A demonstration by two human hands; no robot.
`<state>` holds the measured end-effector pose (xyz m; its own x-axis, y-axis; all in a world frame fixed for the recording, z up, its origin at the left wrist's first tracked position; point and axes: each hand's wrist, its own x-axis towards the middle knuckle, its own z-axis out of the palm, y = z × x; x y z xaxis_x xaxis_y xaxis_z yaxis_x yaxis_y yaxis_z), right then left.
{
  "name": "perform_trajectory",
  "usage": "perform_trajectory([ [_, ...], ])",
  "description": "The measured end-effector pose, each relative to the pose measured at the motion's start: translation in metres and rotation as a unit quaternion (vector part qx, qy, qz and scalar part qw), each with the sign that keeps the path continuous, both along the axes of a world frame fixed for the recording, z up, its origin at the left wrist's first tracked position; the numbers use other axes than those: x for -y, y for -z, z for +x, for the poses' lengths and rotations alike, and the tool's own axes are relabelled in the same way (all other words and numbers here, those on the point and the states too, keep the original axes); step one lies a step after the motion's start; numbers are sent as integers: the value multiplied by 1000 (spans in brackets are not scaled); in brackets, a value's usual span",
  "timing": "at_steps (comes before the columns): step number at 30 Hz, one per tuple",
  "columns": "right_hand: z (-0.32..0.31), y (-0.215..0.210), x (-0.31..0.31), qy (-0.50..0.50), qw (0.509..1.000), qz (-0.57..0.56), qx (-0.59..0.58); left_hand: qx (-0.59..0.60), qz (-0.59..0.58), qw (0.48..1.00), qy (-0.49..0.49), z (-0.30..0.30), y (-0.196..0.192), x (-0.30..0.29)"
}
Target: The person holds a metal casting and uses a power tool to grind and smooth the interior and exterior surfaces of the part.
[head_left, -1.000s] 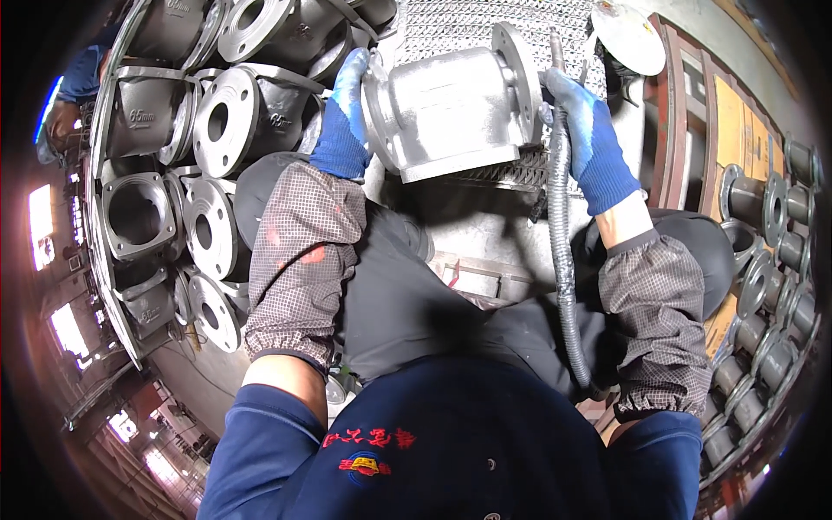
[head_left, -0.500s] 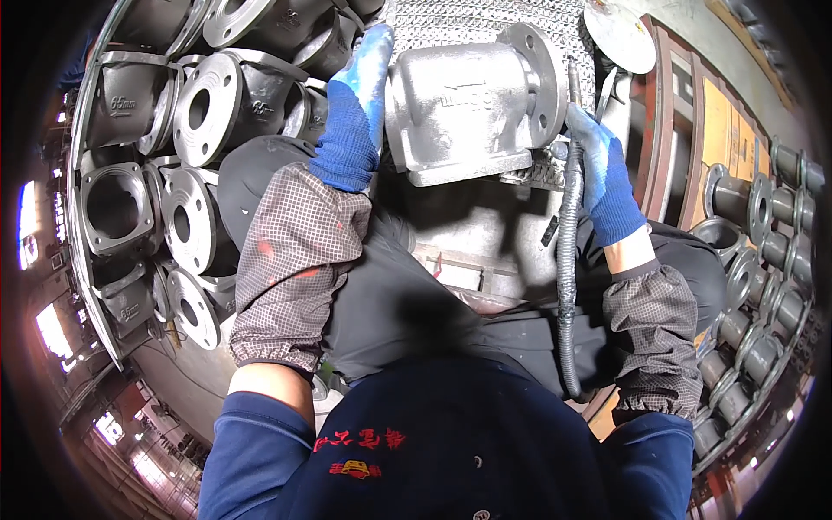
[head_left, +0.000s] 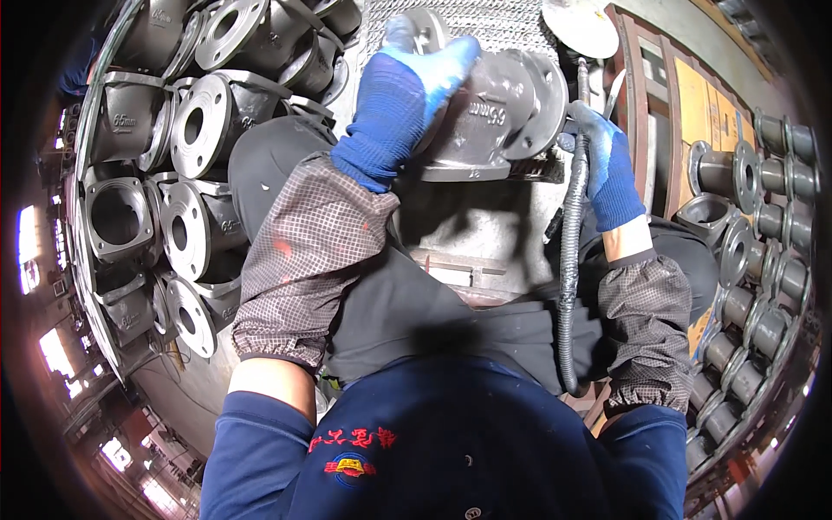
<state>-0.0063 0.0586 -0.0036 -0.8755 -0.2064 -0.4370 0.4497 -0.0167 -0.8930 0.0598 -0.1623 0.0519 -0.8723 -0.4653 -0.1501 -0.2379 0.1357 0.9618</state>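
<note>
A grey cast valve body (head_left: 498,113) with round flanges rests on a metal mesh bench top (head_left: 494,22) in front of me. My left hand (head_left: 407,95), in a blue glove, lies over its top left side and grips it. My right hand (head_left: 607,165), also blue-gloved, is closed on a hand tool with a black ribbed hose (head_left: 569,260) that hangs down past my lap; the tool's tip sits by the casting's right flange. Checked sleeve covers are on both forearms.
A stack of similar grey flanged castings (head_left: 186,130) fills the left side. More small castings (head_left: 763,260) stand in rows at the right, beside orange-brown wooden frames (head_left: 685,95). A pale round disc (head_left: 576,22) lies at the top.
The casting has been turned and shifted up and left on the bench. My left hand moved from its left side onto its top. My right hand stayed by the right flange.
</note>
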Motion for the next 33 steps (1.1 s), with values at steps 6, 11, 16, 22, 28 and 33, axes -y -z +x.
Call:
perform_trajectory([
  [6, -6, -22, -27, 106, 993, 30, -35, -58, -403, 897, 173, -12, -2, -26],
  [11, 7, -40, -41, 40, 998, -33, -26, -126, -443, 793, 398, 2, -4, -61],
  [16, 7, -17, -38, -25, 984, 5, -179, -248, -381, 775, 440, 14, 6, -55],
  [22, -6, 4, -31, -96, 971, 35, -215, -142, -5, 980, 138, 14, -1, 3],
  [28, -4, -3, -15, -89, 981, -169, -38, -41, 157, 965, 208, 13, 56, 42],
  [33, 12, -21, 19, -185, 933, -73, -300, -24, 345, 933, 100, 22, 66, 60],
])
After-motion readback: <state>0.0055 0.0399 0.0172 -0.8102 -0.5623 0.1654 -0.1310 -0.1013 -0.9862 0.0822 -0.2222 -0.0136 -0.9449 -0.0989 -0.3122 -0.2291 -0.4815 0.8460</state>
